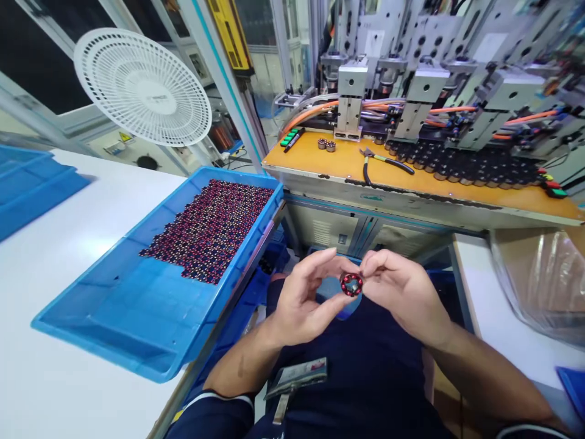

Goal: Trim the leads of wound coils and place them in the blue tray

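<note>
A small red and dark ring-shaped coil part (351, 284) is held over my lap, pinched between both hands. My left hand (305, 297) grips it from the left with thumb and fingers. My right hand (403, 291) holds its right side with the fingertips closed on it. To my left a blue tray (137, 311) holds several rows of the same red and dark parts (212, 227), filling its far half.
An orange machine shelf (347, 161) ahead carries pliers (381, 161), two loose parts (326, 144) and a long row of dark parts (466, 167) under metal fixtures. A white fan (142, 87) stands at back left. Clear plastic bag (543, 274) at right. White table (55, 244) at left.
</note>
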### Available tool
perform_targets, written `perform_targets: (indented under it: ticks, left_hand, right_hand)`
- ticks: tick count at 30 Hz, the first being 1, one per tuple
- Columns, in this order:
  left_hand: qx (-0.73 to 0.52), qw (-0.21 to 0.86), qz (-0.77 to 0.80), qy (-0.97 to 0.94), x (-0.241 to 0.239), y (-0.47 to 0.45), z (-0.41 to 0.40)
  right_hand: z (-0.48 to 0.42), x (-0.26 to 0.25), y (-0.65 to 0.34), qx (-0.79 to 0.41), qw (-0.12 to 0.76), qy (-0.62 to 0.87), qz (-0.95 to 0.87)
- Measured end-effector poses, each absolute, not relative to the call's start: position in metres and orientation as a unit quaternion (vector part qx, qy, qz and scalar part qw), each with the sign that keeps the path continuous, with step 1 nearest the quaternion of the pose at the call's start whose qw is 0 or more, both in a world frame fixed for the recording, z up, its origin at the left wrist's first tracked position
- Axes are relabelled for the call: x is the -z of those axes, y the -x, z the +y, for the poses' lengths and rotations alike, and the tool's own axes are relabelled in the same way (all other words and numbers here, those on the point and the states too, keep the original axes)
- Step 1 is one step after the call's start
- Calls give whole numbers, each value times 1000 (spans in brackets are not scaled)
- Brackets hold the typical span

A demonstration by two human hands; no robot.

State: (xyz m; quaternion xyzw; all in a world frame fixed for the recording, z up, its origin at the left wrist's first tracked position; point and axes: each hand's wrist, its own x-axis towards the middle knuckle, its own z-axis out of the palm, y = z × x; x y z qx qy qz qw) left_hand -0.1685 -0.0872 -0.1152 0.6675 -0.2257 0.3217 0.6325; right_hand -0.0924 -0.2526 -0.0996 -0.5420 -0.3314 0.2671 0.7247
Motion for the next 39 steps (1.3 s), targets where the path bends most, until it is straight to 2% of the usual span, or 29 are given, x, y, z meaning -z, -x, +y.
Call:
perform_targets:
  ticks: [5, 8, 13, 18, 23, 26, 31, 36, 39]
  left_hand:
    - [-235, 741, -185, -601, 112, 170, -87]
    - [-195, 781, -199, -558, 110, 169, -83]
    - [-152, 778, -202, -575, 112, 166, -82]
    - [-151, 798, -174, -557, 119, 162, -88]
    - [-121, 836, -159, -511, 124, 163, -87]
    - [-114, 840, -158, -506, 123, 164, -86]
    - [-122, 820, -159, -536, 121, 164, -87]
    - [-82, 833, -143, -528, 117, 167, -84]
    - [-35, 843, -138, -519, 114, 167, -83]
  right_hand:
    - [-254, 106, 99, -284, 756, 518, -282]
    - [-259, 106, 98, -267, 731, 545, -312]
    - [-258, 79, 87, -193, 627, 649, -385]
    - [-253, 69, 84, -188, 592, 681, -388]
    - [-264, 72, 68, -302, 572, 660, -381]
    - [-268, 68, 61, -317, 537, 685, -376]
    - [-264, 64, 63, -337, 557, 664, -368]
    - [-272, 61, 47, -295, 466, 711, -436]
    - [-269, 51, 37, -215, 459, 686, -522]
